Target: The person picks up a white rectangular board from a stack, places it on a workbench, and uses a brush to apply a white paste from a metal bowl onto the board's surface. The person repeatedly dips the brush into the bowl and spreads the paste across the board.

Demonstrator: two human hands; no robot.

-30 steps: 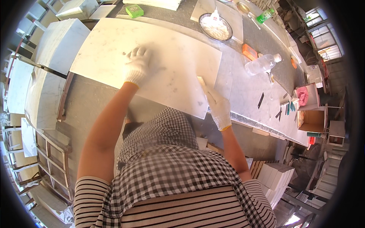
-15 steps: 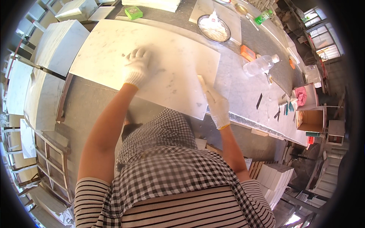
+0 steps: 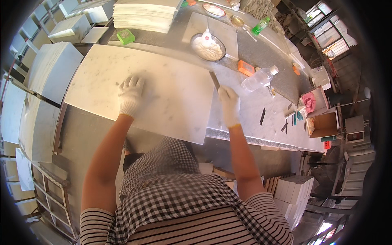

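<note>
Head view: a pale stone slab (image 3: 171, 90) is laid flat on the surface (image 3: 245, 120), in front of the person, with its long axis set roughly left to right. Its short right edge, run from far to near, is found just left of the right hand (image 3: 229, 104), which is therefore the nearer hand to that edge. A dark strip (image 3: 214, 81) is clasped in the right hand and is pointed away from the person, its tip beside the slab's far right corner; whether stone is touched there cannot be told. The left hand (image 3: 131, 94) is rested palm down well inside the slab's outline, its fingers extended and nothing seen gripped. Both hands are gloved.
</note>
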